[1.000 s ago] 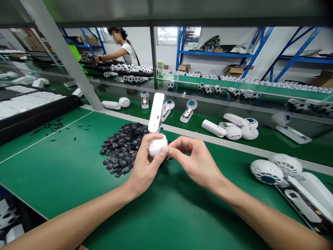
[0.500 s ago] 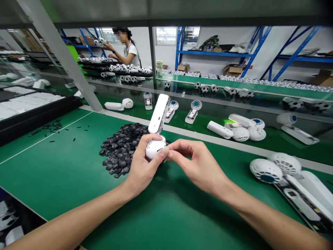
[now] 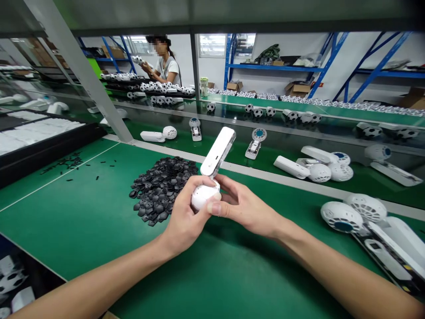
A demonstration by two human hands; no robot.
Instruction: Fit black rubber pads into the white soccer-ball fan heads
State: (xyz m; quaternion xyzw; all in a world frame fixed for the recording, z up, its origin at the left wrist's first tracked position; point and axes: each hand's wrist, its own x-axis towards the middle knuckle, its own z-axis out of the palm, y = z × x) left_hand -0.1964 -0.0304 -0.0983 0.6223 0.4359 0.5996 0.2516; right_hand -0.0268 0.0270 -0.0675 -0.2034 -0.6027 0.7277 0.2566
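Observation:
A white hand-held fan [image 3: 217, 153] with a round head and a long handle is held above the green table [image 3: 99, 221]. My left hand [image 3: 186, 212] is closed round its round head, thumb on the front. My right hand [image 3: 245, 208] meets it from the right, fingers bent against the head's side; whether they pinch a small part is hidden. The handle tilts up to the right. A heap of small black pieces [image 3: 162, 186] lies just left of my hands.
White fans and fan parts [image 3: 361, 212] lie at the right edge. More fans [image 3: 312, 164] ride the conveyor belt behind. A black tray [image 3: 40, 137] of white parts sits at the left. Another person [image 3: 162, 62] works at a far bench.
The fan's handle has tilted from nearly upright over to the right. My right hand has moved in closer against the fan head. Items on the belt have drifted right.

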